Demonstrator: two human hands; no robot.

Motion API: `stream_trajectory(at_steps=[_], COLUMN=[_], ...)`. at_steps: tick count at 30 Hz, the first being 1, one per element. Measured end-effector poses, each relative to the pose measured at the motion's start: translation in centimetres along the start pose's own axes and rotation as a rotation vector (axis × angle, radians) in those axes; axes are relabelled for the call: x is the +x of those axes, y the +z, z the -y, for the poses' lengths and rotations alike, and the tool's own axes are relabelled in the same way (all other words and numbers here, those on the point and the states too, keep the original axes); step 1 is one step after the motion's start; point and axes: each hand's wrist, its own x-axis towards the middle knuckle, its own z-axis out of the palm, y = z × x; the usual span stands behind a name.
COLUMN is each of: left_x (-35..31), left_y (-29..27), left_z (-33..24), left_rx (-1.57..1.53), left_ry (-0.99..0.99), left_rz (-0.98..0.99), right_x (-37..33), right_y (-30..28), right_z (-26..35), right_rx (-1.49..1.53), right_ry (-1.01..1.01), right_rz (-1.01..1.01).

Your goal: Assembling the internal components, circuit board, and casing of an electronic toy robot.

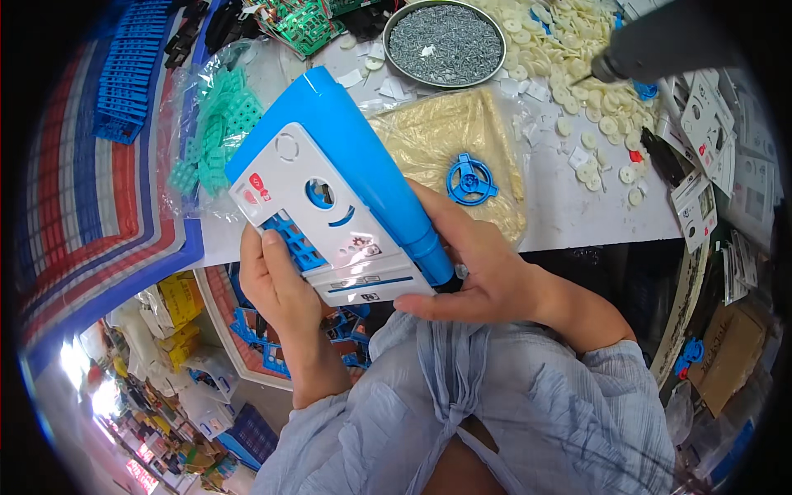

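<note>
A blue plastic housing (351,148) with a white printed faceplate (330,216) is held tilted above the table's near edge. My left hand (280,285) grips its lower left side, the thumb lying beside a blue grid-like opening. On the other side my right hand (478,260) is wrapped round the lower right end, its thumb on the faceplate's lower corner. A round hole and a curved slot show in the faceplate. Just beyond my right hand, a blue three-spoked ring (471,180) lies on a flat gold-coloured bag (445,132).
A round metal pan of small screws (445,43) stands at the back. Many cream plastic discs (569,58) spread to its right, below a hanging dark power screwdriver (652,49). Green keypads (216,124) lie in clear plastic at left. A tray (223,322) of blue parts sits below.
</note>
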Motion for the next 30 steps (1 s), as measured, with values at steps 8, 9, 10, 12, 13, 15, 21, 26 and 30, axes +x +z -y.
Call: stream_trajectory(at_steps=[8,9,10,12,13,15,21,26,30], left_x=[0.6,0.6,0.6,0.3,0.4,0.7,0.0,0.7,1.0], left_y=[-0.1,-0.1,0.0,0.6,0.9,1.2,1.5,3.0,2.7], left_z=[2.1,2.5,2.3,1.4,0.7,-0.6,0.6,-0.6,-1.7], left_rx=[0.162,0.149,0.077,-0.068,-0.227,-0.546,-0.322,-0.361,-0.342], left_ry=[0.031,0.035,-0.004,-0.083,-0.162,-0.315,0.086,0.211,0.171], left_rz=[0.077,0.077,0.043,-0.027,-0.052,-0.112,0.061,0.077,0.082], right_x=[0.1,0.0,-0.1,-0.4,-0.4,-0.9,-0.6,-0.9,-1.2], right_y=[0.0,0.1,0.3,0.3,0.3,0.9,-2.2,-0.7,-1.7], right_z=[1.1,0.6,0.1,-0.6,-1.0,-2.0,-0.3,-2.2,-2.0], right_rx=[0.037,-0.024,-0.083,0.151,0.267,0.403,0.091,0.08,-0.013], right_ry=[0.147,0.076,0.002,0.029,0.033,0.009,0.056,-0.066,-0.029], right_rz=[0.008,-0.016,-0.033,-0.081,-0.101,-0.11,-0.171,-0.412,-0.279])
